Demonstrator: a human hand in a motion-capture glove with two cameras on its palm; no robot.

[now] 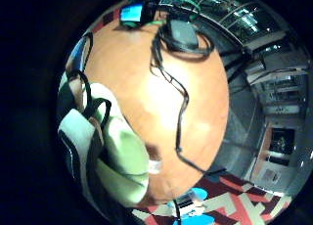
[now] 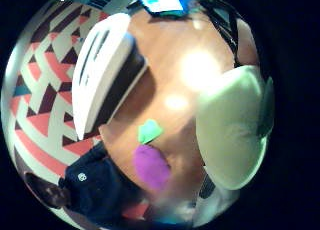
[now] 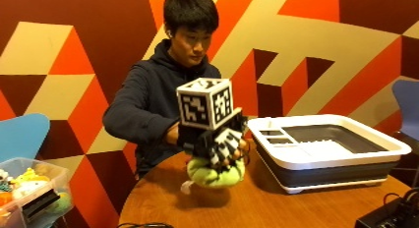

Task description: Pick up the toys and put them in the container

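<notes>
The bare wooden table (image 3: 262,203) fills the near part of the outside view, with a black box (image 3: 389,215) and its cables at the near right corner; just beyond the bare wood, the gloved right hand (image 3: 219,149) holds a pale green plush toy (image 3: 216,173) a little above the tabletop, its fingers curled down over the top of the toy and closed around it; the toy bulges out below the hand. In both palm views the same pale green fabric sits hard against the palm; a white tag shows at its edge beside the little-finger side. The white-rimmed container (image 3: 327,152) with dark collapsible walls stands to the right of the hand, near but apart, and appears to hold no toys yet. The thumb-side view shows two more toys lying on the wood close to the person, a small green one (image 2: 149,131) and a purple one (image 2: 151,166), both well apart from the container. To my eye the plush will be light, soft and yielding, not slippery or fragile; it should squash under the fingers, so a grasp across its round middle suits it; the tag is too flimsy to lift by.
</notes>
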